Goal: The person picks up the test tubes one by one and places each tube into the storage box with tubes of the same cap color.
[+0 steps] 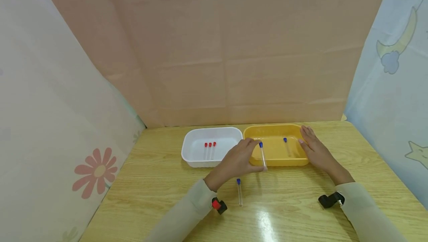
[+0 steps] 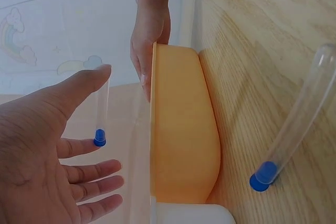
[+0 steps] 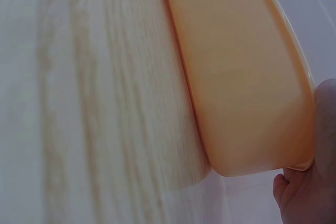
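In the head view the placing looks well along: three red-capped tubes (image 1: 210,151) lie side by side in the white tray (image 1: 197,163), and one blue-capped tube (image 1: 287,147) lies in the yellow tray (image 1: 287,162); a held tube (image 1: 263,157), also with a blue cap, is in the air at the yellow tray's near side and so not yet down in it; a loose tube (image 1: 239,193), blue-capped too, lies on the table (image 1: 150,205) nearer the person, and by my judgement these last two are what is left; the left hand (image 1: 238,159) reaches in past the white tray's near right corner, pinching the held tube by its ends between thumb and forefinger, cap uppermost; the right hand (image 1: 315,152) rests at the yellow tray's right end, its fingers fairly straight and close together, the thumb set apart from them; in the left wrist view the pinch is plain, the thumb at the clear end and the forefinger at the blue cap, while the other three fingers stand extended and slightly spread; the held tube is higher than the yellow tray's rim there, and the loose tube lies apart on the wood; in the right wrist view only part of the right hand shows, touching the rim at a corner of the yellow tray, and I cannot tell how firmly it holds.
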